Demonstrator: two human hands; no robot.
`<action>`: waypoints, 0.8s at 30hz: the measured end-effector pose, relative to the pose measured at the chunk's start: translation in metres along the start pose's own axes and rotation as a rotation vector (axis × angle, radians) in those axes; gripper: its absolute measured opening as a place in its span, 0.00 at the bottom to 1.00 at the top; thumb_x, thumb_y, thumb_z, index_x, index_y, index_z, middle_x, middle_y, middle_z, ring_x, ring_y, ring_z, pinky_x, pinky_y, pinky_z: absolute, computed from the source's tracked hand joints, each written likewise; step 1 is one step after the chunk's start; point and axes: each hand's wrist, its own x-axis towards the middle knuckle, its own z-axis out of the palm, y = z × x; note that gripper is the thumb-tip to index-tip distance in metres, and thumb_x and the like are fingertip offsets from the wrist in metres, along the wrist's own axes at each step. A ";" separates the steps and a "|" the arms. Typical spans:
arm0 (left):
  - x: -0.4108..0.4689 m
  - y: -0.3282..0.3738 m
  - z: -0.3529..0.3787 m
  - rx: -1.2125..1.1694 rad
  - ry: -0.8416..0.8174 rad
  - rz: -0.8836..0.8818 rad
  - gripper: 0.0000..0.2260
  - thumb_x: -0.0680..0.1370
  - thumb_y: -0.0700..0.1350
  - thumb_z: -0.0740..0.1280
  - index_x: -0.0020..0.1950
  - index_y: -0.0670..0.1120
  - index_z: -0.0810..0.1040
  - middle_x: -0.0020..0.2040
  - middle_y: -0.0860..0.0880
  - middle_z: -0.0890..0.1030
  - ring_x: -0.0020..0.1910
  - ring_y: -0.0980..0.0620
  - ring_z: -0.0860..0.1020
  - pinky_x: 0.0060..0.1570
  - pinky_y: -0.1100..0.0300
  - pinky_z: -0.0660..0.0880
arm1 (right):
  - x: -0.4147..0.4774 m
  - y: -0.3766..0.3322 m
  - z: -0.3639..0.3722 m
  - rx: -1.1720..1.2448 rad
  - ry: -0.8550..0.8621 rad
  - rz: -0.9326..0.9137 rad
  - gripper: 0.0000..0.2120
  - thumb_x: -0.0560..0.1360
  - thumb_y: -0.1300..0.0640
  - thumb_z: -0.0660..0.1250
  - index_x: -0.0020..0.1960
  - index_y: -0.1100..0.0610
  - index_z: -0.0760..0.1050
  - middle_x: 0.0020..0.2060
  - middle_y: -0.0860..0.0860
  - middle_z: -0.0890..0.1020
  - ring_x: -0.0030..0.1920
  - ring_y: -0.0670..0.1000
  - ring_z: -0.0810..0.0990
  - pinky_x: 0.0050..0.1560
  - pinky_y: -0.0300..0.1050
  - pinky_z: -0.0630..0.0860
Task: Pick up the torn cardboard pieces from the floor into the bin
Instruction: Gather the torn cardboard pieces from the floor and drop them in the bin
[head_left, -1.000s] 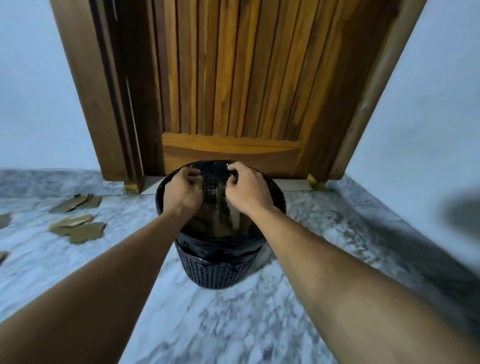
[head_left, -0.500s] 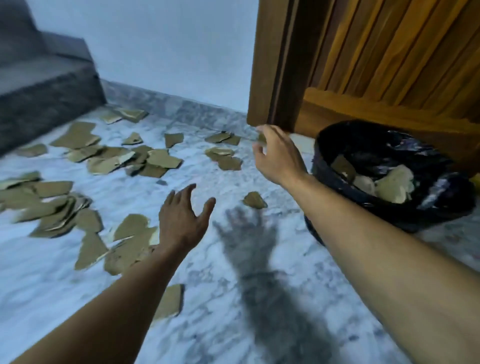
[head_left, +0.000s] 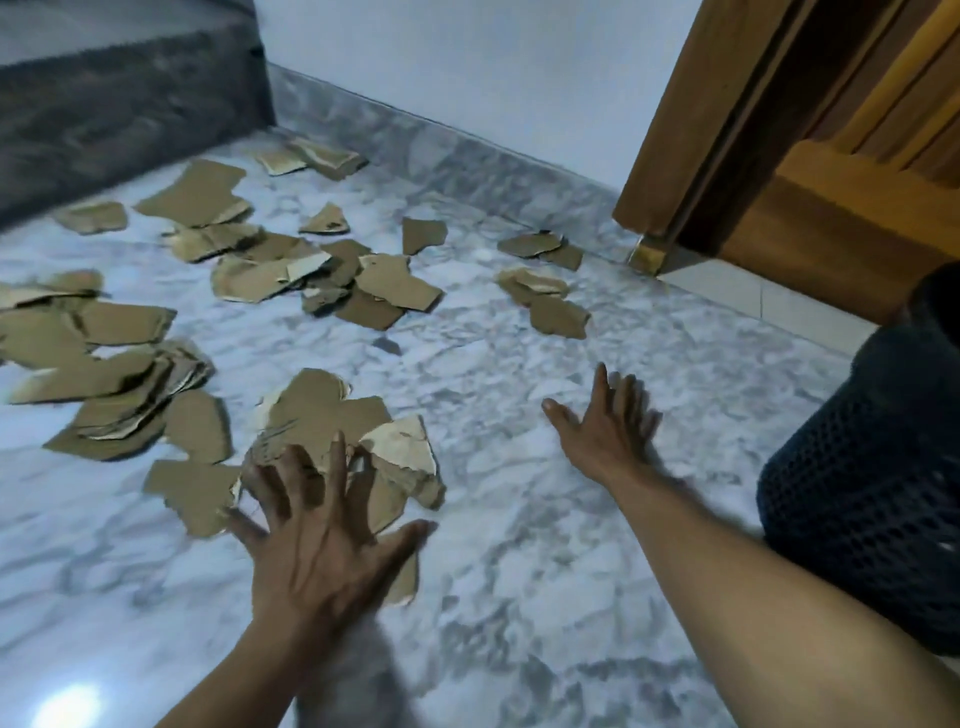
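cardboard pieces (head_left: 384, 291): torn, brown, scattered flat over the floor (head_left: 519, 571), mostly left and centre.
nearest pile (head_left: 322, 410): several overlapped pieces, lower centre, partly covered by the left hand; a pale torn edge is shown on 1 piece.
left stack (head_left: 119, 395): layered heap at the left edge, well apart from the bin.
middle cluster: overlapped pieces further back, between the left stack and the small group.
small group (head_left: 550, 306): a few pieces near the foot of the door frame; more pieces are seen at the back beside the step.
left hand (head_left: 322, 540): released, fingers straight and spread, palm down, over the near edge of the nearest pile. Nothing is grasped. Contact with the cardboard cannot be told.
right hand (head_left: 608, 431): released, fingers straight and close together, palm down, low over bare floor to the right of the nearest pile. Nothing is held. It is blurred, so contact with the floor cannot be told.
bin (head_left: 857, 493): dark mesh basket, cut off at the right edge, just beside the right forearm. A black liner is seen at its top; the inside is not shown.
floor: white-grey marble, with 1 glare spot at the lower left corner.
door frame (head_left: 691, 130): brown wood, upper right, its foot on the floor behind the bin.
door (head_left: 857, 208): brown slatted wood, set inside the door frame.
wall (head_left: 467, 67): plain and pale, met by a marble skirting (head_left: 467, 171) along the back.
step (head_left: 119, 104): dark stone, upper left, with cardboard lying at its base.
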 end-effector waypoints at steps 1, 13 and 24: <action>0.019 0.001 0.002 -0.020 0.017 0.009 0.56 0.59 0.88 0.48 0.81 0.63 0.38 0.83 0.40 0.49 0.79 0.30 0.42 0.69 0.24 0.44 | 0.014 -0.003 0.002 -0.031 0.049 -0.006 0.51 0.69 0.20 0.46 0.80 0.45 0.32 0.79 0.55 0.34 0.78 0.58 0.31 0.73 0.68 0.34; 0.242 0.031 0.005 -0.100 0.100 0.099 0.60 0.52 0.89 0.54 0.76 0.69 0.30 0.82 0.49 0.33 0.79 0.32 0.36 0.67 0.21 0.35 | 0.197 -0.098 -0.035 -0.078 0.130 -0.080 0.59 0.47 0.09 0.51 0.72 0.25 0.35 0.78 0.47 0.30 0.76 0.66 0.30 0.61 0.85 0.38; 0.304 0.058 0.002 0.003 0.169 0.009 0.51 0.61 0.86 0.48 0.74 0.55 0.60 0.76 0.47 0.62 0.77 0.34 0.55 0.67 0.21 0.49 | 0.257 -0.174 0.004 -0.160 0.169 -0.329 0.41 0.62 0.16 0.52 0.71 0.32 0.62 0.77 0.49 0.60 0.77 0.59 0.53 0.69 0.71 0.48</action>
